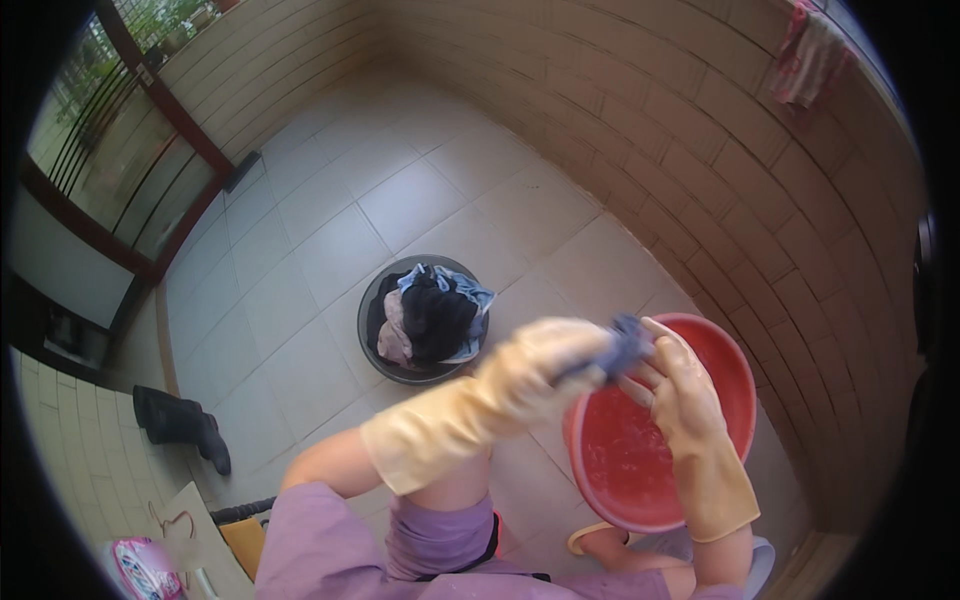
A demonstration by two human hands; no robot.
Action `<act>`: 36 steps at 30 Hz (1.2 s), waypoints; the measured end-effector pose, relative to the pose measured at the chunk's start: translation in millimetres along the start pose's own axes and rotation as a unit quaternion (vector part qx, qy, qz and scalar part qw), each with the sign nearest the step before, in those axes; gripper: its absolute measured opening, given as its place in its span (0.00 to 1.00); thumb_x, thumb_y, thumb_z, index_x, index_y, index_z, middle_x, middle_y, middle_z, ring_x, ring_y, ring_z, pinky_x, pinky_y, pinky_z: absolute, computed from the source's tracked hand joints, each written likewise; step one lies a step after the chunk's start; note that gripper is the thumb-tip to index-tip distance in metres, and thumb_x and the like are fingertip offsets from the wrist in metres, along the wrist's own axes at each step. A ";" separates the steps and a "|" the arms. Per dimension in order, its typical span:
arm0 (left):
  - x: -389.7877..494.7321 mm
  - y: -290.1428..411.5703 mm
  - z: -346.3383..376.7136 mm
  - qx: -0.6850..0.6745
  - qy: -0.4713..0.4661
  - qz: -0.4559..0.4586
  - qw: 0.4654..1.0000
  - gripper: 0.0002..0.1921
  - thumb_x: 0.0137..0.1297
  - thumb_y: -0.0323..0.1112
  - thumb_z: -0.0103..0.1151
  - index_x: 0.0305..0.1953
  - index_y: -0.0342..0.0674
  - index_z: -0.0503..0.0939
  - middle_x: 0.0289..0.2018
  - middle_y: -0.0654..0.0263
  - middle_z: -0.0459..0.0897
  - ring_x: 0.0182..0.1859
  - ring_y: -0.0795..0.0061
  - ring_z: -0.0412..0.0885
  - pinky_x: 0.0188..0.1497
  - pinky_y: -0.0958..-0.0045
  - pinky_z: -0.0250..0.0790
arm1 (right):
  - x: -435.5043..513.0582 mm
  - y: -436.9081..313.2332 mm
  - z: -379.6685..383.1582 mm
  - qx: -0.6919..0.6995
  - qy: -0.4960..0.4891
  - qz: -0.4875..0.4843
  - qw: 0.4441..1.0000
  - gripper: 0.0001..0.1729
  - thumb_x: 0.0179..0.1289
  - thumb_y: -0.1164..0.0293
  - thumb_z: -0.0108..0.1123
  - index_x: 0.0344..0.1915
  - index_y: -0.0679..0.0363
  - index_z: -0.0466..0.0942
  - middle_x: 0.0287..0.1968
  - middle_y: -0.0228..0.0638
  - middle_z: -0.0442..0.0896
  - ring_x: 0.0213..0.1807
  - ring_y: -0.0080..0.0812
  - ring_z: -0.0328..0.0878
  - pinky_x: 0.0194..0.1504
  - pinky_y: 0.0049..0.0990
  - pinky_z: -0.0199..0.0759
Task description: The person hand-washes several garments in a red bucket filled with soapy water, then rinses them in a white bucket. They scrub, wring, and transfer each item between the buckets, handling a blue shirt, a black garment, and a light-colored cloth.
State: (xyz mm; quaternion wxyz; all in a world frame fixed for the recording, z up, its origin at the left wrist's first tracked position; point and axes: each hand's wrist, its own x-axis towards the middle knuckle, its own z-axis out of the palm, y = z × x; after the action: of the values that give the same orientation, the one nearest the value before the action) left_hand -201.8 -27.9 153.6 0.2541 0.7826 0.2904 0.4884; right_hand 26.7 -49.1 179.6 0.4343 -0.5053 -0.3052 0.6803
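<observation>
Both hands wear long cream rubber gloves. My left hand [544, 360], blurred, is closed around a bunched dark blue cloth [626, 349] above the left rim of a red plastic basin [630, 450]. At the cloth's right end is my right hand [675, 375], its fingers spread against or close beside it; whether they grip it cannot be told. Water with some bubbles lies in the basin. Left of the hands, a dark round tub [367, 360] on the floor holds a heap of black, light blue denim and pinkish clothes [439, 311].
Black rubber boots [180, 424] lie by the left wall. At the lower left are a pink packet [146, 570] and a wire hanger [176, 521] on a pale surface. A brick-patterned wall [675, 187] runs along the right, with a pink cloth [810, 60] hung at its top.
</observation>
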 end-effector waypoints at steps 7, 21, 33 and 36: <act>-86.0 -89.7 -152.9 0.217 0.260 -0.225 0.913 0.15 0.70 0.30 0.70 0.55 0.33 0.84 0.50 0.57 0.88 0.50 0.66 0.86 0.57 0.66 0.78 | -5.9 10.9 18.9 -0.067 -0.036 -0.003 0.997 0.18 0.81 0.67 0.55 0.58 0.70 0.81 0.54 0.49 0.87 0.58 0.41 0.86 0.63 0.39 0.81; -213.8 -283.5 -134.4 0.453 -0.209 -0.445 0.744 0.26 0.78 0.53 0.47 0.53 0.37 0.87 0.71 0.60 0.75 0.75 0.57 0.67 0.73 0.51 0.62 | -73.3 86.1 -88.5 0.051 0.191 0.015 0.980 0.20 0.82 0.64 0.55 0.56 0.72 0.80 0.51 0.54 0.88 0.50 0.44 0.90 0.53 0.40 0.88; -255.0 -271.3 -137.4 0.465 -0.112 -0.391 0.786 0.29 0.80 0.42 0.52 0.75 0.32 0.67 0.76 0.38 0.65 0.79 0.43 0.60 0.83 0.55 0.50 | -231.8 32.3 -219.0 0.011 0.428 -0.201 0.881 0.19 0.79 0.61 0.61 0.53 0.67 0.83 0.49 0.49 0.90 0.49 0.41 0.91 0.55 0.38 0.87; -265.2 -279.4 -141.3 0.462 -0.126 -0.366 0.798 0.28 0.82 0.42 0.50 0.74 0.31 0.68 0.75 0.38 0.66 0.78 0.42 0.62 0.81 0.54 0.53 | -320.8 41.0 -262.6 -0.008 0.577 -0.189 0.794 0.20 0.78 0.60 0.63 0.54 0.67 0.81 0.50 0.47 0.89 0.50 0.38 0.89 0.52 0.35 0.87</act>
State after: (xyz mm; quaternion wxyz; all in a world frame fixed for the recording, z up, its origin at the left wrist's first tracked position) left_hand -482.3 -1.9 -144.8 0.0569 0.6970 0.7119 0.0645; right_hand 301.2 -361.7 200.5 0.6455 -0.7401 -0.0929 0.1643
